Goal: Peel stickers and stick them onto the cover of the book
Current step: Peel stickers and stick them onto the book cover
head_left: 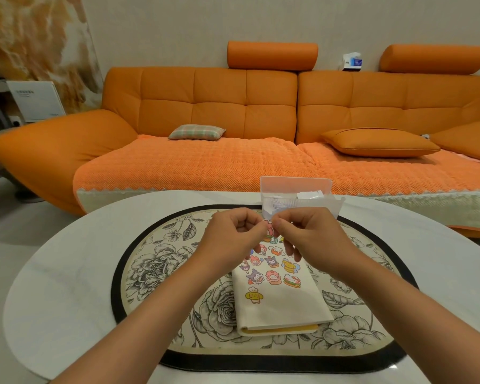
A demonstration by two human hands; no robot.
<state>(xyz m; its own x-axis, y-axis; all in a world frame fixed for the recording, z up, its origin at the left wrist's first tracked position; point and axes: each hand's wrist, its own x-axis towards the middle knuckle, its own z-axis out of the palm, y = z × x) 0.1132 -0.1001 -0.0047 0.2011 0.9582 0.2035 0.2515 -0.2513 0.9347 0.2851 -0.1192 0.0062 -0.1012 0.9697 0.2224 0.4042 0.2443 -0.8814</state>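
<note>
While the round white table [67, 273] is carrying an oval floral placemat with a black border [155, 261], the left hand [230, 236] is pinching a small pink cartoon sticker [269, 226] with curled fingers; the right hand [311, 234] is pinching the same sticker from its 3 o'clock side. Beneath the hands, the cream fabric-covered book [283, 309] is lying flat mid-placemat, colourful cartoon stickers [272, 277] covering its 12 o'clock half. A clear plastic box [294, 187] is sitting at the book's 12 o'clock.

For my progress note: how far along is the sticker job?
Done: many stickers cover the book at its top. In hand: left hand and right hand pinch one pink sticker above it. Left: sticking it on; the lower cover is bare.
</note>
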